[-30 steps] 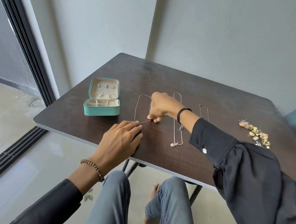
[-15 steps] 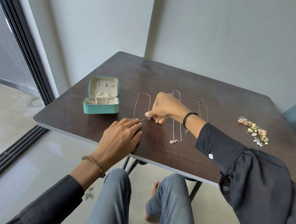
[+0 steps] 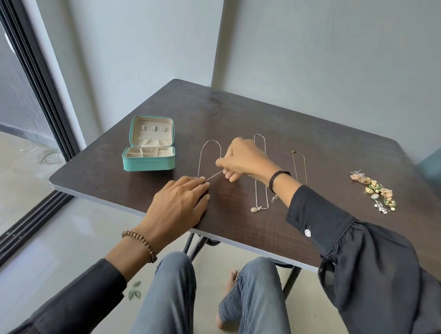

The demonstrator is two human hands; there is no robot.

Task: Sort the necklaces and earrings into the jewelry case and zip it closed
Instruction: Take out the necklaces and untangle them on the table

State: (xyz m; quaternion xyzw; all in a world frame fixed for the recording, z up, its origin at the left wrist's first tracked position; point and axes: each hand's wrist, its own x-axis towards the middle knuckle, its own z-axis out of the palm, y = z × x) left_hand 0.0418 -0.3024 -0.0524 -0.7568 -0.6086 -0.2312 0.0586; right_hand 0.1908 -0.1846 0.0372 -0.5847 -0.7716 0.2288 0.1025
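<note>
With the left hand flat, pinning the chain, and the right hand pinching it, best gather slowly toward the case so links don't tangle.

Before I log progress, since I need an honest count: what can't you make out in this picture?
Head view, the only one:
Left necklace, pinched by the right hand: its lower end lies under the left hand, so any pendant is hidden.
Right necklace: part passes behind the right wrist and sleeve.
Earrings: a tangled heap, too small to count.
Jewelry case: zip too small to see.
</note>
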